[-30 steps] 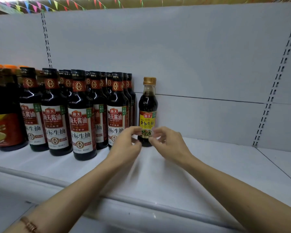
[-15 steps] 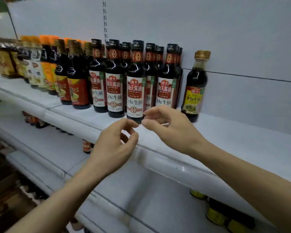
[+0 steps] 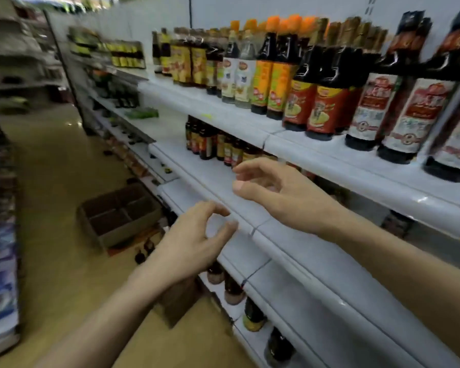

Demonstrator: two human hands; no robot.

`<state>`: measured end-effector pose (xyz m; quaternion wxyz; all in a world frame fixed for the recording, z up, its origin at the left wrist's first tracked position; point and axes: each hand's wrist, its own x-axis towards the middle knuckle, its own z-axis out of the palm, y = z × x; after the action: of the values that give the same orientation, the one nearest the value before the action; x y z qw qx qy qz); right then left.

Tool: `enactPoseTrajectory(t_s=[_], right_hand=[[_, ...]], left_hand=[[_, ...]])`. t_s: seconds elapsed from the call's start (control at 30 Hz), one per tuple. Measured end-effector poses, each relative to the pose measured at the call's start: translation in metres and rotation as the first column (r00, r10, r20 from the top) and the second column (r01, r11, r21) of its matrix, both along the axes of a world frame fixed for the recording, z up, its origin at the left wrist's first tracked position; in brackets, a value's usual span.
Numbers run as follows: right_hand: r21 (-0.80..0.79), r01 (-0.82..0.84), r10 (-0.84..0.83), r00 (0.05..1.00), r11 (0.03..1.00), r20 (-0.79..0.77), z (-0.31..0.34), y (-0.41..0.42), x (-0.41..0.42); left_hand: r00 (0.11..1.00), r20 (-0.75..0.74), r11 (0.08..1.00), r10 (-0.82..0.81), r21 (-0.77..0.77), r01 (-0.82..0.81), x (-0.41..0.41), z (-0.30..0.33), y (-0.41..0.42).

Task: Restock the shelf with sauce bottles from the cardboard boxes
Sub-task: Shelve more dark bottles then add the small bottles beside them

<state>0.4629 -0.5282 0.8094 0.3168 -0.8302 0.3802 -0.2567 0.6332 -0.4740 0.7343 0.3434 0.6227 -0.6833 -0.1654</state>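
Note:
Both my hands hang empty in front of the white shelves. My left hand (image 3: pixel 194 243) is low, fingers curled loosely apart, near the front lip of a lower shelf (image 3: pixel 252 224). My right hand (image 3: pixel 274 192) is higher, fingers spread, in front of the middle shelf. Dark sauce bottles with red and white labels (image 3: pixel 398 112) stand in rows on the upper shelf at right. An open cardboard box (image 3: pixel 120 213) with dividers sits on the floor down the aisle, left of my hands. A second brown box (image 3: pixel 181 301) shows partly under my left wrist.
More bottles with orange caps (image 3: pixel 271 70) fill the upper shelf leftwards. Small bottles (image 3: pixel 218 144) stand at the back of the middle shelf, others (image 3: pixel 252 314) on the lowest shelf. Yellow floor (image 3: pixel 59 181) runs down the aisle. Another rack (image 3: pixel 0 235) lines the left edge.
The view has swung left and down, from the single yellow-label bottle to the aisle and floor boxes. Both hands drew back from the upper shelf and dropped lower, still empty.

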Motion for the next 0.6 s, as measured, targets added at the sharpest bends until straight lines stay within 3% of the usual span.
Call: enactPoseTrajectory(t_s=[0.27,0.6], right_hand=[[0.040,-0.181,0.182,0.982,0.983,-0.040,-0.038,-0.047,0.147],[0.175,-0.350,0.358,0.933,0.920,-0.018,-0.086,-0.189,0.323]], left_hand=[[0.977,-0.066,0.978,0.203,0.050,-0.200,0.133,-0.030,-0.016],[0.937,0.052,0.918,0.346,0.186,-0.349,0.296,-0.065,-0.116]])
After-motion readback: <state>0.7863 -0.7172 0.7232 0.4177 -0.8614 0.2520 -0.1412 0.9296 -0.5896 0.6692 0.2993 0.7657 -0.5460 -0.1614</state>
